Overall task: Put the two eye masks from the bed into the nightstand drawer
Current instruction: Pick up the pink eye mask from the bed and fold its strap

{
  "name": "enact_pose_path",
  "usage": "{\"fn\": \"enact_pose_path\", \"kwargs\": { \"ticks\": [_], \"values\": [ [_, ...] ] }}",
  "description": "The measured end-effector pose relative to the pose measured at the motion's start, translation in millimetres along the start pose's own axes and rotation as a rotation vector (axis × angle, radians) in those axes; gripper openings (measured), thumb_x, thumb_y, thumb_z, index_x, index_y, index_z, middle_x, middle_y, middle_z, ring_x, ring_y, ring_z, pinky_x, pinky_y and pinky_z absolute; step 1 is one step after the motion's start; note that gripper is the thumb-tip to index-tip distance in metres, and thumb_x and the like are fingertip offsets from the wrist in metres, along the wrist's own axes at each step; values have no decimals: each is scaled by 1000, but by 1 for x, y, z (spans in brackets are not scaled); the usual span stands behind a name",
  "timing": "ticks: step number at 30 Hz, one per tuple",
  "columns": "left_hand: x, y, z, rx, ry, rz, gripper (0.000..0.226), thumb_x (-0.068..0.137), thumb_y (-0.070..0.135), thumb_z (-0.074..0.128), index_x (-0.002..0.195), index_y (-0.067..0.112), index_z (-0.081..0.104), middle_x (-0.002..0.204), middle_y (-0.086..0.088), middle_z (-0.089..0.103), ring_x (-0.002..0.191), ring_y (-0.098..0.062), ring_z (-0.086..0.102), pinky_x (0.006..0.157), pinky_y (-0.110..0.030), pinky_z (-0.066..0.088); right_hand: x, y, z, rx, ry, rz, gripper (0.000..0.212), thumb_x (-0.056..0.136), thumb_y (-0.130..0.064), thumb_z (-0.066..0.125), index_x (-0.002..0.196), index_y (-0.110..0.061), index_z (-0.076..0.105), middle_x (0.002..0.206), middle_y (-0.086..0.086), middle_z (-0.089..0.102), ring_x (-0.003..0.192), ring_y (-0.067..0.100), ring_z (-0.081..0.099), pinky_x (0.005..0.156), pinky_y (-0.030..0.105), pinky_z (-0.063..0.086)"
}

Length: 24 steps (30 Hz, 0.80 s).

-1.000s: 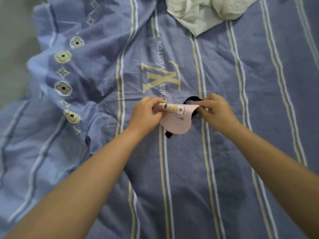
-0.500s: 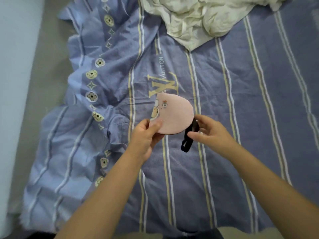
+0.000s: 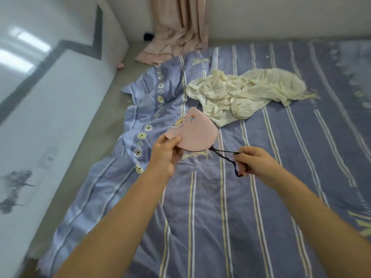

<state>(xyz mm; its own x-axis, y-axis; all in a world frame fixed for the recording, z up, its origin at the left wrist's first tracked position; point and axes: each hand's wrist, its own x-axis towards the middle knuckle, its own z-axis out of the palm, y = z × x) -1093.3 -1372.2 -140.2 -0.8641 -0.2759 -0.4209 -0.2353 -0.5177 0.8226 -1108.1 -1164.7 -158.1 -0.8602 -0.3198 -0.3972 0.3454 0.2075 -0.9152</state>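
Observation:
A pink eye mask (image 3: 197,135), folded in half with small cartoon prints, hangs in the air over the bed. My left hand (image 3: 165,152) pinches its lower left edge. My right hand (image 3: 254,162) grips the mask's black elastic strap (image 3: 224,155), which is stretched taut to the right. I see only this one mask. No nightstand or drawer is in view.
The bed is covered by a blue striped duvet (image 3: 261,197). A crumpled cream cloth (image 3: 241,93) lies on it beyond the mask. A white wall panel (image 3: 50,117) runs along the left, with a grey floor strip beside the bed. A pink curtain (image 3: 178,27) hangs at the back.
The mask has been lifted off the duvet and raised. My right hand has drawn the black strap out to the right. My head has tilted up, bringing the wall and curtain into view.

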Motion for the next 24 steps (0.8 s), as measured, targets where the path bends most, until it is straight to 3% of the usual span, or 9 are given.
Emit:
{"fn": "enact_pose_path", "kwargs": {
  "ticks": [4,7,9,13,15,17,19,21,24],
  "values": [
    [-19,52,28,-192,-57,147,19,91,2,42,88,15,55,85,-1,58,78,-13,56,67,-27,51,-26,-60,-1,259,-75,-144,39,91,-1,41,54,-9,48,33,-5,50,31,7,45,37,14,42],
    [-31,72,41,-17,-23,344,14,94,10,41,94,21,51,89,2,57,82,-13,56,61,-27,57,-39,-89,6,419,-112,-279,44,86,0,43,46,-14,54,36,-5,51,36,7,47,44,17,45],
    [-42,86,50,138,80,509,12,95,14,39,96,23,47,94,1,55,88,-18,54,74,-40,55,-54,-108,10,546,-195,-365,31,74,-12,55,43,-17,57,38,-5,51,40,8,50,54,22,46],
    [-61,106,59,423,207,794,16,94,14,40,109,11,44,91,-1,50,87,-26,53,71,-52,54,-73,-135,14,829,-384,-481,24,47,-26,84,60,-13,69,53,-1,66,58,13,65,61,22,57],
    [-72,108,62,437,139,850,10,91,12,49,92,20,44,83,7,50,83,-19,57,62,-44,57,-75,-148,13,944,-364,-532,13,66,-12,67,77,-13,73,72,-1,75,65,13,69,61,22,58],
    [-78,107,64,399,24,864,34,83,5,60,83,33,42,85,12,50,74,6,60,53,-17,55,-70,-161,11,966,-200,-523,37,83,5,38,84,-13,70,82,2,75,66,15,72,56,23,59],
    [-82,105,65,405,-86,832,43,77,-2,65,83,35,43,88,14,52,70,21,56,55,-1,48,-65,-169,7,823,33,-509,41,91,10,28,85,-13,61,87,5,68,58,14,71,51,21,58],
    [-85,106,66,419,-180,748,41,77,-4,64,87,32,47,87,12,55,65,21,57,52,-1,48,-62,-171,3,647,169,-492,34,90,10,34,80,-12,58,83,5,62,51,10,69,49,17,57],
    [-88,115,67,507,-337,647,27,82,-5,57,97,18,54,81,5,58,53,10,59,43,-6,47,-61,-170,-4,346,170,-514,26,88,4,43,72,-3,62,58,-1,63,52,12,64,51,16,57]
  ]
}}
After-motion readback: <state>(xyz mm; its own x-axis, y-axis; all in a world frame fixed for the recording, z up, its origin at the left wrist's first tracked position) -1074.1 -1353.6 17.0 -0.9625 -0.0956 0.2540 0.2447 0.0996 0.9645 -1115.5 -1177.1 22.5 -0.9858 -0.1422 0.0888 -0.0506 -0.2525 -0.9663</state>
